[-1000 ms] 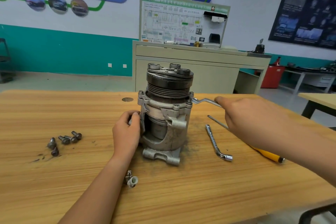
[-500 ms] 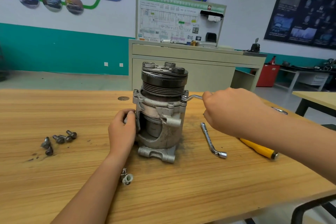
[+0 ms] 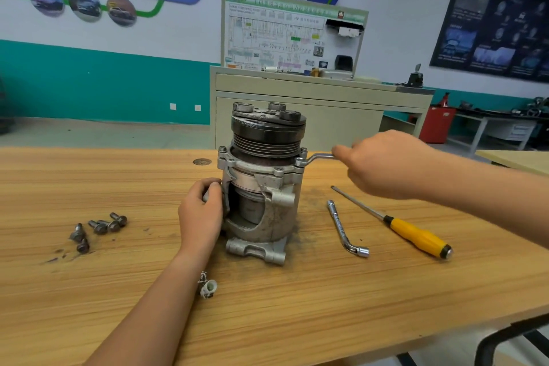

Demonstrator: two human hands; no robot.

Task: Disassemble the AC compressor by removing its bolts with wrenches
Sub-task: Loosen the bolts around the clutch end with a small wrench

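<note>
Fingers [image 3: 341, 154] of right hand [image 3: 386, 166] round one wrench [image 3: 319, 157], left hand [image 3: 202, 214] round one compressor [image 3: 264, 187] — five loose bolts [image 3: 99, 227]

White-and-teal wall [image 3: 89, 83], beige cabinet [image 3: 326, 117]

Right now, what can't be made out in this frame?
Head view only.
Handle of the wrench: hidden inside the right hand.
Left side of the compressor: covered by the left hand; its back faces away.
The white part by the left forearm: too small to identify.
Text on the board: too small, blurred.
</note>
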